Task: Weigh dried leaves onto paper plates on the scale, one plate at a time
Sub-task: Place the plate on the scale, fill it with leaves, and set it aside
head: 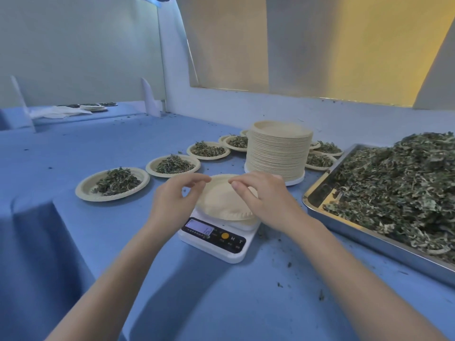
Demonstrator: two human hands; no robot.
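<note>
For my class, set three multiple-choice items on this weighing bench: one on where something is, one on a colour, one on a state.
1. Where does the metal tray of dried leaves stand?
A. to the right of the scale
B. behind the plate stack
C. to the left of the scale

2. What colour is the round button on the scale?
A. green
B. orange
C. red

3. What is the state of the plate on the scale?
A. heaped with leaves
B. torn in half
C. empty of leaves, tilted, in both hands

Answers:
1 A: the tray lies along the bench's right side, past the right hand.
2 B: it shows orange beside the display.
3 C: the left hand and right hand have a grip on its far rim, and no leaves lie on it.
</note>
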